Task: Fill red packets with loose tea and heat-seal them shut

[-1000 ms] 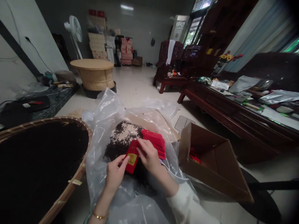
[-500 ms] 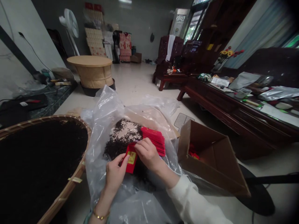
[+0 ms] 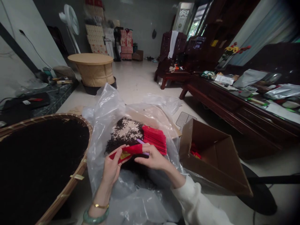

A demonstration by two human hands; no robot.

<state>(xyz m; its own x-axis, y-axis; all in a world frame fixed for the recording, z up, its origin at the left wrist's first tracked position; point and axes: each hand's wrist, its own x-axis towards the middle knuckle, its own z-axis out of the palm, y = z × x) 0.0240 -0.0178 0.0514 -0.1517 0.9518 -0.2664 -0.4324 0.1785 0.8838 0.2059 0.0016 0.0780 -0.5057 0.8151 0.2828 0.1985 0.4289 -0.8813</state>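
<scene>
A small red packet (image 3: 131, 150) with a yellow label is pinched between the thumb and fingers of my left hand (image 3: 113, 164), lying nearly sideways. The extended fingers of my right hand (image 3: 152, 157) meet the packet's right end; whether they reach inside cannot be told. My right thumb stands apart below. Behind that hand lies a purple stick-like tool (image 3: 140, 141), partly hidden. Just beyond, a row of red packets (image 3: 154, 139) rests in a clear plastic bag (image 3: 106, 103). Dark, loose tea-like leaves (image 3: 114, 142) are spread in the bag under my hands.
A wide woven basket (image 3: 81, 168) full of dark leaves stands at the left. On the right is an open cardboard box (image 3: 215, 178) with red packets inside. Beyond it runs a long, cluttered wooden table (image 3: 225, 103). A wire rack (image 3: 186, 119) lies on the floor.
The red packet has turned from upright, label facing me, to nearly sideways. My right thumb has come away from it, and the purple tool shows more. The view has shifted slightly.
</scene>
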